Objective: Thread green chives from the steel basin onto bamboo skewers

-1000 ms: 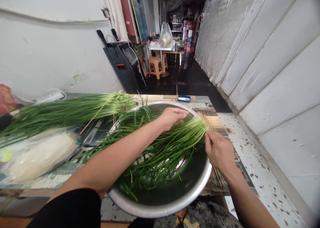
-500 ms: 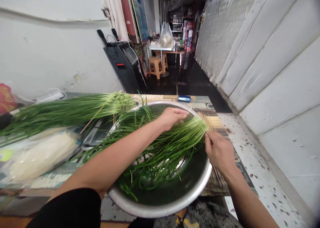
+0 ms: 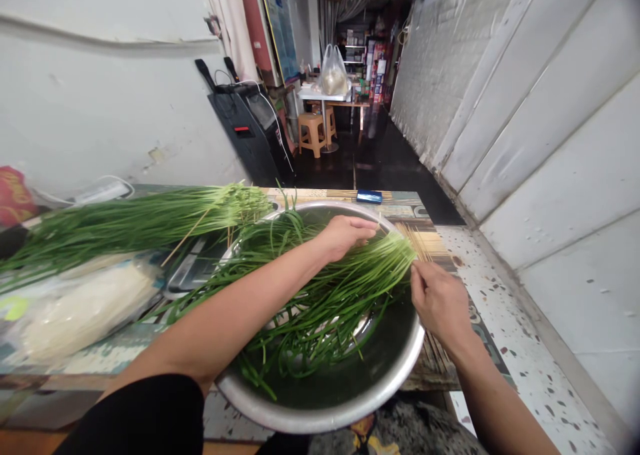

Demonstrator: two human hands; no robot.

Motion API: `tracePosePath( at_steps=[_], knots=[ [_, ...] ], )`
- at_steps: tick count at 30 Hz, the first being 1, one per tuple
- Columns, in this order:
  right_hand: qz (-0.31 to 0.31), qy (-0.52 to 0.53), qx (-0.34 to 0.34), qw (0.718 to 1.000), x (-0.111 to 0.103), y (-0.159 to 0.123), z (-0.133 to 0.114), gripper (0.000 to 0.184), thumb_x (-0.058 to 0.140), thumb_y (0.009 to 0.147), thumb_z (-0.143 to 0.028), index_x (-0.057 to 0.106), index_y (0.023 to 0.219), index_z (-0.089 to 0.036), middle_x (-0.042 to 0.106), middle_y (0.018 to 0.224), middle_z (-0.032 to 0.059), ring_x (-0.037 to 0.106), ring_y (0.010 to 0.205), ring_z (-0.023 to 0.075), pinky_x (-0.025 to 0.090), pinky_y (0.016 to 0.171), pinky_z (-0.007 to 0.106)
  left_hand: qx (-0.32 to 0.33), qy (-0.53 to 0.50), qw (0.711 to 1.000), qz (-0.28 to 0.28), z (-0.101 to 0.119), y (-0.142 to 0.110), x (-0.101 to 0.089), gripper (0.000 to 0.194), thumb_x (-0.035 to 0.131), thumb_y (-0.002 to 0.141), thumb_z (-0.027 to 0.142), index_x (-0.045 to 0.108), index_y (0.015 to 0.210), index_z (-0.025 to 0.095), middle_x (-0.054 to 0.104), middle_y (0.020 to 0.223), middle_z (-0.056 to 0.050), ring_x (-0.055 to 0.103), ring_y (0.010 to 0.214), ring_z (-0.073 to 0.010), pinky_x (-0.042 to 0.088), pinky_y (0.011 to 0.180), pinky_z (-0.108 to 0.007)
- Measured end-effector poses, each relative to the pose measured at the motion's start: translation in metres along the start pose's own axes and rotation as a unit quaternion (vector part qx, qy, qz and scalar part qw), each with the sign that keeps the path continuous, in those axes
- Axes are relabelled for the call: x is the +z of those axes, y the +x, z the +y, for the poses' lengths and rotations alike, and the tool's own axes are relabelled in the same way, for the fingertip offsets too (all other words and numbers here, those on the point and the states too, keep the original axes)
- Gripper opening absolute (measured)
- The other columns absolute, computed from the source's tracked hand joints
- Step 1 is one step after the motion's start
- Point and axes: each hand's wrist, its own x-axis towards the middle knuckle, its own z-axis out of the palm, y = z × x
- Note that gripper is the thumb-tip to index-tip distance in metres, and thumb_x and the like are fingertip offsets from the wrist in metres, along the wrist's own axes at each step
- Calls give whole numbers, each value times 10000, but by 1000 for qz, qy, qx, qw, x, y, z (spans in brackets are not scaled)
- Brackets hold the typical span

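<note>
As hands [image 3: 442, 298] pinch stalks [image 3: 350, 278], rnd mtl bowl [image 3: 320, 420]

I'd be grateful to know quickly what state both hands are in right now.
Left hand: fingers closed, seemingly pinching a thin pale stick.
Right hand: fingers closed beside the green stalks; anything pinched is hidden.

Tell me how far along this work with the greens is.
Apparently done: the bundle of greens outside the basin, stalks aligned, sticks at its pale end. In hand: the basin greens, pale ends between left hand and right hand. Seemingly remaining: bare sticks lying beside the basin.
</note>
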Motion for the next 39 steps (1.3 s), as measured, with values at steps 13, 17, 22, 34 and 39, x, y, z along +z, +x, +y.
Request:
tracePosePath(
  at_steps=[13, 17, 22, 34, 39],
  knots=[
    [0, 3, 3, 1000, 0, 0, 0, 273, 398, 910, -246, 610, 760, -162, 624, 696, 40, 541, 622, 135, 339, 585, 252, 94, 92, 990, 56, -5, 1, -2, 162, 718, 653, 119, 732, 815, 111, 648, 643, -28, 484, 547, -65, 405, 605, -223],
    [6, -1, -7, 1000, 0, -1, 1, 253, 406, 908, -239, 618, 795, -160, 642, 739, 44, 556, 647, 134, 351, 600, 249, 95, 62, 992, 53, -6, 3, -1, 156, 707, 662, 114, 723, 816, 98, 629, 614, -20, 461, 526, -60, 383, 575, -216],
    [16, -2, -5, 1000, 2, -1, 1, 261, 403, 908, -241, 629, 805, -159, 654, 757, 54, 565, 660, 139, 361, 608, 250, 77, 66, 994, 38, -7, 4, -2, 163, 717, 662, 128, 722, 824, 107, 629, 629, -19, 469, 536, -59, 381, 571, -214],
    [5, 4, 3, 1000, 0, 0, -1, 293, 382, 917, -249, 614, 761, -161, 623, 702, 50, 538, 623, 137, 336, 583, 260, 62, 52, 996, 35, -5, 2, 0, 110, 703, 676, 119, 714, 784, 110, 616, 614, -17, 463, 520, -59, 372, 554, -212],
    [4, 8, 3, 1000, 1, -1, 0, 279, 392, 913, -249, 610, 762, -163, 613, 693, 40, 533, 626, 133, 342, 595, 258, 61, 53, 996, 34, -6, 3, -1, 110, 695, 687, 121, 716, 793, 107, 627, 638, -26, 477, 536, -61, 381, 561, -210]
  ],
)
